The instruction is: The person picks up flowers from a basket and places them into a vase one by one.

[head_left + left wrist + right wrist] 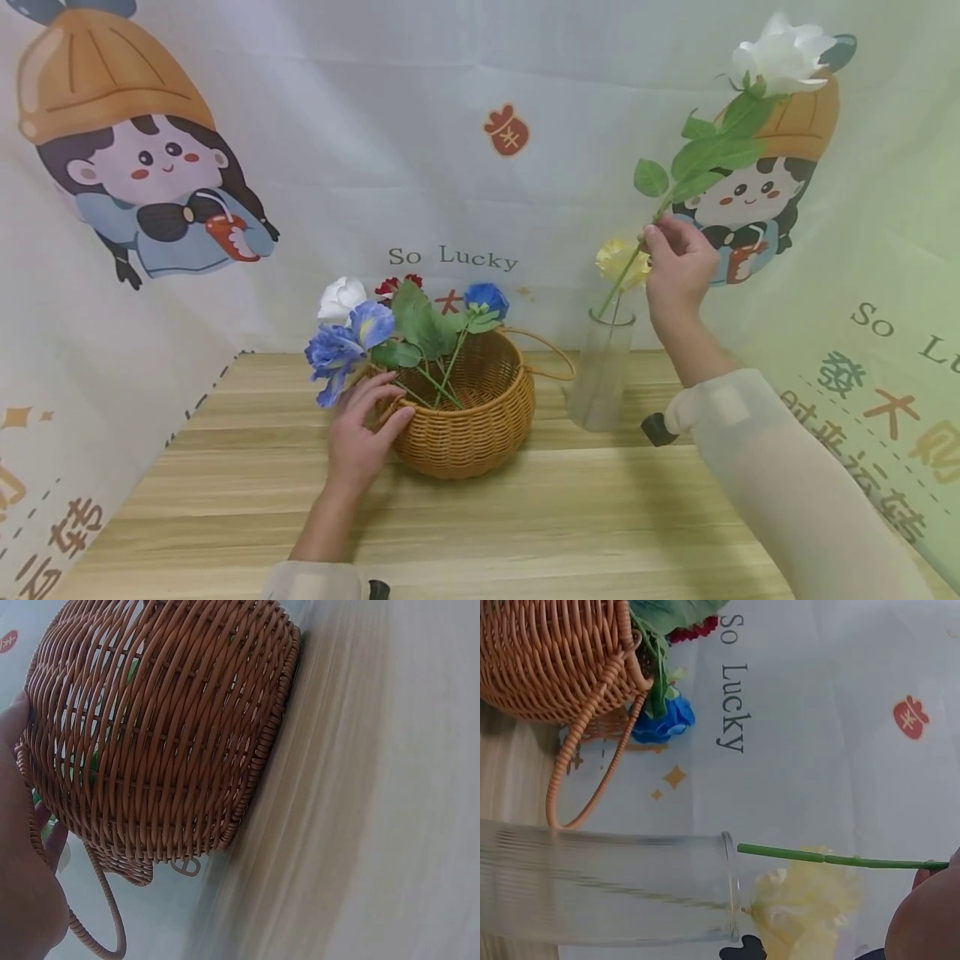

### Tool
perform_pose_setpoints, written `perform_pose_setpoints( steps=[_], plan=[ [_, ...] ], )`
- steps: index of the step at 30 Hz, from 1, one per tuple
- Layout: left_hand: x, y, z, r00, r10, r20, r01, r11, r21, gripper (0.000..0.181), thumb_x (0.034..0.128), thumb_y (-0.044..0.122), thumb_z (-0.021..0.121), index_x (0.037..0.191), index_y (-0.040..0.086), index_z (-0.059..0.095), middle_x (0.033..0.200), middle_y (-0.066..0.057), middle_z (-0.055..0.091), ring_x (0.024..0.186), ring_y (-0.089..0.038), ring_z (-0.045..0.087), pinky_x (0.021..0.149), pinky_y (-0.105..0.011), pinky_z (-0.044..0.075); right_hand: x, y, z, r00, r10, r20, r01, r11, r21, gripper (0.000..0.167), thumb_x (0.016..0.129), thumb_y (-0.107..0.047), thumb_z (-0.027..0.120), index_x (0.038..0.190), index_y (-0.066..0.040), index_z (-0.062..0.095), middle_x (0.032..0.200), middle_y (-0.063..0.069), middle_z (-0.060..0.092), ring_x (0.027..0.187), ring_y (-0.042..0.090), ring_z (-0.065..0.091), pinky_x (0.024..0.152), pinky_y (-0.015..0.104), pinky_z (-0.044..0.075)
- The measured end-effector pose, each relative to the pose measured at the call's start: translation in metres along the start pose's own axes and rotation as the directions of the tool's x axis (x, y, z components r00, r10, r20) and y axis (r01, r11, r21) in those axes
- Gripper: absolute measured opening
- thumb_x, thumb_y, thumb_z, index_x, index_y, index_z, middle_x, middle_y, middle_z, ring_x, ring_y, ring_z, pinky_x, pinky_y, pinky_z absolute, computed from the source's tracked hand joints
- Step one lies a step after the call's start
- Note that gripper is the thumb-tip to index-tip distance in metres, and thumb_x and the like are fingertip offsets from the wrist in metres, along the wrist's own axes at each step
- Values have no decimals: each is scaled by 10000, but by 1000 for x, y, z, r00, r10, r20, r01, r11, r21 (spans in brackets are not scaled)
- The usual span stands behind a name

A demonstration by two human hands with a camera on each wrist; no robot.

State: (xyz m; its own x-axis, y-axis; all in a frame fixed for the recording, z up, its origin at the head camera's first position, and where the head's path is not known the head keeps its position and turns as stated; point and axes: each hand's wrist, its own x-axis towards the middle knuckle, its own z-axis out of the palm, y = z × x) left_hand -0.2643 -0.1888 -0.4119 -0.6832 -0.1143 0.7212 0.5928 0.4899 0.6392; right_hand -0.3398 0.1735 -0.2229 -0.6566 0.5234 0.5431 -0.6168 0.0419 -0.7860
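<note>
Head view: The right hand point(681, 265) pinches the stem point(620, 282) of a white rose point(783, 54), bloom upward. A transparent vase point(600, 383) stands upright on the bench point(487, 533), with a yellow flower point(618, 260) at its mouth. The left hand point(358, 437) grips the rim of the wicker basket point(465, 446), which holds a blue iris point(333, 354) and other flowers.

Left wrist view: The left hand's fingers lie against the basket beside its looped handle point(109, 900).

Right wrist view: The stem's lower end sits just above the vase mouth, outside it; the yellow flower's stem extends inside.
</note>
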Motion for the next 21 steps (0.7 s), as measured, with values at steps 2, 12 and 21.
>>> perform_pose_setpoints(
  steps=[2, 12, 21],
  plan=[
    [1, 0, 0, 1000, 3, -1, -3, 1000, 2, 241, 780, 129, 822, 992, 115, 709, 1262, -35, 634, 1237, -242, 511, 1059, -243, 292, 1, -1, -1, 1000, 1, -2, -1, 1000, -30, 130, 891, -41, 691, 1017, -20, 716, 942, 81, 690, 830, 146, 653, 763, 213, 531],
    [0, 2, -1, 1000, -14, 7, 14, 1000, 14, 237, 784, 144, 820, 993, 121, 710, 1262, -31, 634, 1242, -243, 511, 1064, -288, 301, -7, 21, -11, 999, 40, 20, -34, 967, -254, 232, 919, -108, 676, 1118, 11, 690, 1046, 101, 706, 860, 98, 645, 792, 210, 517],
    [1, -1, 0, 1000, 13, 0, -13, 1000, 16, 242, 783, 144, 821, 998, 128, 709, 1263, -31, 634, 1241, -246, 510, 1065, -315, 302, -19, 45, -17, 999, 12, 53, 7, 940, -341, 241, 911, -90, 675, 1139, -11, 665, 998, 118, 706, 774, 43, 636, 743, 190, 524]
  ],
)
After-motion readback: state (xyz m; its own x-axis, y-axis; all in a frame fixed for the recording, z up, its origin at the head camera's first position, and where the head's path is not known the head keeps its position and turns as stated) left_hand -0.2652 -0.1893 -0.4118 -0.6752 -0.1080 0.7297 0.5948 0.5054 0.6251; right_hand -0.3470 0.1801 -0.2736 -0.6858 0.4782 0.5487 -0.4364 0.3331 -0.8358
